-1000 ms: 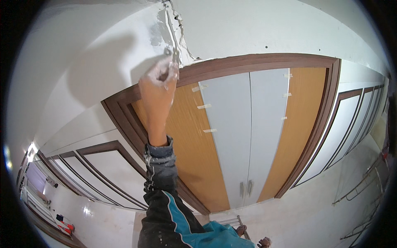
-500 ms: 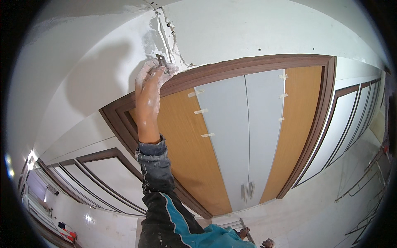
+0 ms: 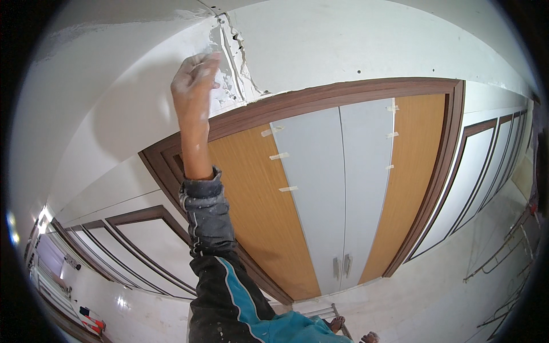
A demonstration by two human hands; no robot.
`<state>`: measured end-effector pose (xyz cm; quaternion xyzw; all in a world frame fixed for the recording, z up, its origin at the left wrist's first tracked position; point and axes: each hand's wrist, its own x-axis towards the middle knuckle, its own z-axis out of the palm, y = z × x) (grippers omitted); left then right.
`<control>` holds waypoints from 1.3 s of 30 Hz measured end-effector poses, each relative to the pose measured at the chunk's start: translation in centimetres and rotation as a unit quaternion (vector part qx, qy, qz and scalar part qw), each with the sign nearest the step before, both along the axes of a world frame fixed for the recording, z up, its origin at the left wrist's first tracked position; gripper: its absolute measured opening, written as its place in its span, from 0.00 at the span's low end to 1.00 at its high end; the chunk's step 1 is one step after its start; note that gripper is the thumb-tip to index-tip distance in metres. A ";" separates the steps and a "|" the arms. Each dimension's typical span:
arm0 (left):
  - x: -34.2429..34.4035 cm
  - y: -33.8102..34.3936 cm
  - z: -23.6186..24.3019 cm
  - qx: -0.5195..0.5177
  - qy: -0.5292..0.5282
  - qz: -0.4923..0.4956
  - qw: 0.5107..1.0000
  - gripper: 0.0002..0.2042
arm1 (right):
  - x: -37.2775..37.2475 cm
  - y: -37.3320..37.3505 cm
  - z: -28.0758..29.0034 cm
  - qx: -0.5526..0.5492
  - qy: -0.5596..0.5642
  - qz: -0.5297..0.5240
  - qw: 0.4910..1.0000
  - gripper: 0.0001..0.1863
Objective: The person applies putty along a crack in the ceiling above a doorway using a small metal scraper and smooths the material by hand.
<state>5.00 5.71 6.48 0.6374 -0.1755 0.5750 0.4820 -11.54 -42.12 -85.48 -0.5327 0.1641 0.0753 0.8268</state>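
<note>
I am looking up at a white wall above a tall built-in wardrobe. My one raised hand [image 3: 195, 80] reaches overhead on a bare forearm, the sleeve of my dark jacket with a teal stripe [image 3: 220, 268] pushed back at the wrist. I take it for my left hand, though the angle leaves that unsure. Its fingers are curled against the wall, just left of a ragged vertical crack in the white plaster [image 3: 231, 60]. Something pale seems to sit under the fingertips, but it is too small and blurred for me to say what it is or whether I am gripping it. My other hand is out of the picture.

The crack runs from the ceiling line down to the dark brown wooden frame [image 3: 343, 91] of the wardrobe. Its edges are chipped and flaking, with loose white fragments along both sides. I judge this plaster to be brittle and crumbly: light in small pieces, dusty and liable to break off under pressure. It is best touched with fingertips at the loosened edge, not pulled in big slabs.

Below the frame are orange wood-grain door panels [image 3: 257, 211] and pale grey double doors [image 3: 337, 188] with small strips of masking tape [image 3: 279, 155] stuck on them. A glossy white tiled floor [image 3: 434, 297] lies far below.
</note>
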 end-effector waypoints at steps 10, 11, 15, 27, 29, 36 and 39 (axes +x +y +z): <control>5.2 -0.1 2.5 0.139 -0.072 0.545 0.824 0.19 | 0.5 0.5 2.0 0.037 0.135 -0.039 0.989 0.23; 5.4 0.0 2.5 0.139 -0.073 0.541 0.826 0.19 | 0.3 0.4 1.6 0.038 0.135 -0.044 0.989 0.23; 5.6 0.5 2.2 0.142 -0.079 0.530 0.832 0.16 | 0.3 0.6 2.0 0.054 0.085 -0.047 0.994 0.20; 6.0 -1.1 0.6 0.177 -0.039 0.439 0.880 0.11 | 0.7 0.4 2.1 0.032 0.160 -0.057 0.985 0.25; 5.2 -1.1 -0.6 0.212 -0.036 0.464 0.859 0.11 | 0.7 0.5 2.7 0.029 0.175 -0.057 0.982 0.25; 2.5 -1.3 -5.5 0.190 0.008 0.352 0.916 0.07 | 0.2 0.1 2.9 0.040 0.144 -0.038 0.988 0.21; 3.0 -0.6 -7.5 0.191 0.022 0.333 0.923 0.08 | -0.4 -2.0 -0.9 -0.024 0.009 -0.010 1.000 0.19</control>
